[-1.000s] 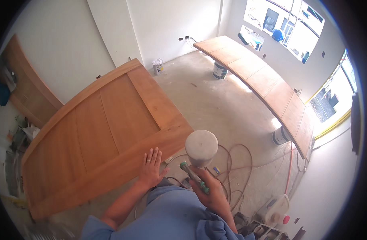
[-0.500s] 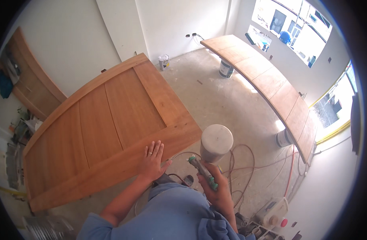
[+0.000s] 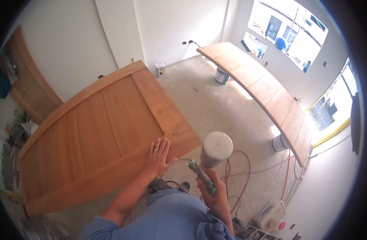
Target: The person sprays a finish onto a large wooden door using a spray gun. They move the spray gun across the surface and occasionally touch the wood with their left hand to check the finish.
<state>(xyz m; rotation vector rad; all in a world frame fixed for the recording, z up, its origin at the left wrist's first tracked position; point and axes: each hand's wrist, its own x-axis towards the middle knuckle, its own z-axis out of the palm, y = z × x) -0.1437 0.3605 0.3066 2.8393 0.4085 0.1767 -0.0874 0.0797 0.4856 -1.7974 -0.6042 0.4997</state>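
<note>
A reddish-brown wooden door panel (image 3: pixel 123 116) with a raised frame lies flat in front of me on the left. My left hand (image 3: pixel 158 157) rests on its near frame rail (image 3: pixel 99 176), fingers stretched out and a ring on one of them. In my right hand (image 3: pixel 212 186) is a spray gun (image 3: pixel 202 176) with green fittings and a pale round cup (image 3: pixel 217 147) on top. The gun stays apart from the panel, just beyond its near right corner. My fingers wrap round its handle, partly hidden by the gun.
A second wooden panel (image 3: pixel 255 86) lies on paint buckets (image 3: pixel 221 76) at the right. Another panel (image 3: pixel 35 88) leans on the left wall. Reddish hoses (image 3: pixel 247 172) loop over the floor near my right side. A whitish plastic container (image 3: pixel 269 214) stands at lower right.
My left hand has slid slightly right along the rail, still flat on the wood. The view has shifted a little; the spray gun remains in my right hand.
</note>
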